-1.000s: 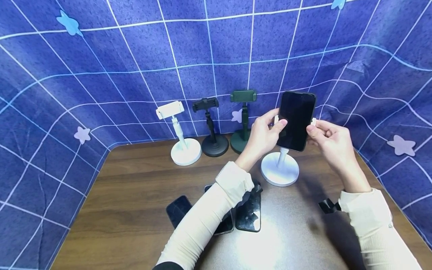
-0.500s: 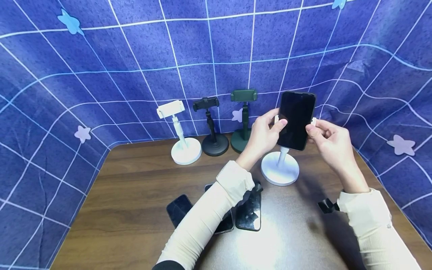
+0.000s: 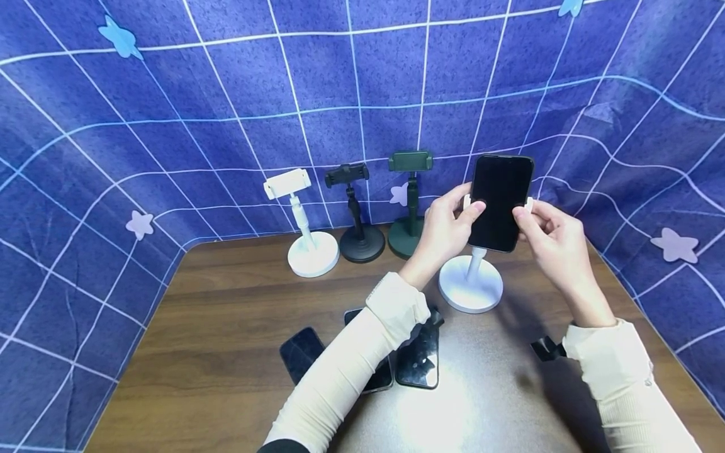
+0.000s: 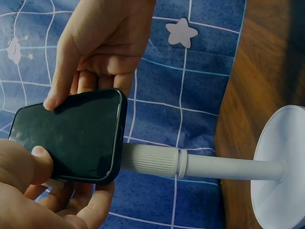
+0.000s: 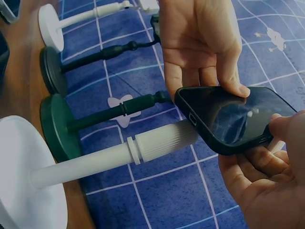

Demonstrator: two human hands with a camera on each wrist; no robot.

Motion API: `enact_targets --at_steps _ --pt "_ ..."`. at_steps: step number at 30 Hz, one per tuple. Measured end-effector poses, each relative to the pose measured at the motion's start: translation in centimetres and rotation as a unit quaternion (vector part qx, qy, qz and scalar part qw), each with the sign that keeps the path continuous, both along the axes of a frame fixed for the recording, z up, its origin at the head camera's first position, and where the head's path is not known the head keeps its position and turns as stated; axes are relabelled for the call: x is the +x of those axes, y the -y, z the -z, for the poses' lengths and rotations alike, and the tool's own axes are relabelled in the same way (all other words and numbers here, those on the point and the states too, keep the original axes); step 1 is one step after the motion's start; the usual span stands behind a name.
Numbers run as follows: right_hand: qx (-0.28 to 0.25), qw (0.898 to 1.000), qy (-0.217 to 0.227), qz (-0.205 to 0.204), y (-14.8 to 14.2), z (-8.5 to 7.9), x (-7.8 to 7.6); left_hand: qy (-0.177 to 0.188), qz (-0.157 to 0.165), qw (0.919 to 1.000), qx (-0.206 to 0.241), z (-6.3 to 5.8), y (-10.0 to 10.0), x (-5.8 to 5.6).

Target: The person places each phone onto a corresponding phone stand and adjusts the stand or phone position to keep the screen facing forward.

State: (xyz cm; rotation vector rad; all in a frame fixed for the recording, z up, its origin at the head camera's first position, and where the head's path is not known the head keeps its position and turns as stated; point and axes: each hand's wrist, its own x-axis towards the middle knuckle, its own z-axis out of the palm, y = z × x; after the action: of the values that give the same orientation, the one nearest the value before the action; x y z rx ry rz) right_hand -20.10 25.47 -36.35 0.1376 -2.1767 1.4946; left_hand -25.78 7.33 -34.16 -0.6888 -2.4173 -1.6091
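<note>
A black smartphone stands upright at the top of a white phone stand, whose white clamp ends show at both long edges. My left hand grips the phone's left side, thumb on the screen and fingers behind. On the opposite edge my right hand pinches phone and clamp end, its thumb at the screen's border. The left wrist view shows both thumbs over the dark screen and the stand's ribbed collar below the phone. Most of the clamp is hidden behind the phone.
Left of the hands stand a white phone stand, a black one and a green one. Several dark phones lie on the wooden table, one phone partly under the left sleeve. A blue patterned cloth hangs behind.
Both hands keep their hold on the phone at the stand. The right forearm has shifted slightly left; the phone has barely moved.
</note>
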Motion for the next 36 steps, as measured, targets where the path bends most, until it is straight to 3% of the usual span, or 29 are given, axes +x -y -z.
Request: enact_targets --at_steps 7,14,21,30,36 --pt "-0.018 1.0 0.008 -0.021 0.6 0.3 0.0 -0.008 -0.004 1.0 0.0 0.2 0.6 0.0" --pt "-0.028 0.999 0.007 -0.027 1.0 0.7 0.2 0.0 0.015 0.9999 0.002 0.7 0.9 -0.2" --pt "0.012 0.998 0.032 -0.049 1.3 2.6 0.8 0.035 0.021 0.9969 -0.067 2.7 1.7 0.2" --pt "-0.048 0.991 0.056 -0.111 1.9 5.1 1.5 0.063 0.059 0.9881 -0.127 5.1 2.8 0.4" --pt "0.01 0.993 0.071 -0.099 2.7 7.2 1.6 0.08 0.09 0.9843 -0.129 6.7 4.0 0.4"
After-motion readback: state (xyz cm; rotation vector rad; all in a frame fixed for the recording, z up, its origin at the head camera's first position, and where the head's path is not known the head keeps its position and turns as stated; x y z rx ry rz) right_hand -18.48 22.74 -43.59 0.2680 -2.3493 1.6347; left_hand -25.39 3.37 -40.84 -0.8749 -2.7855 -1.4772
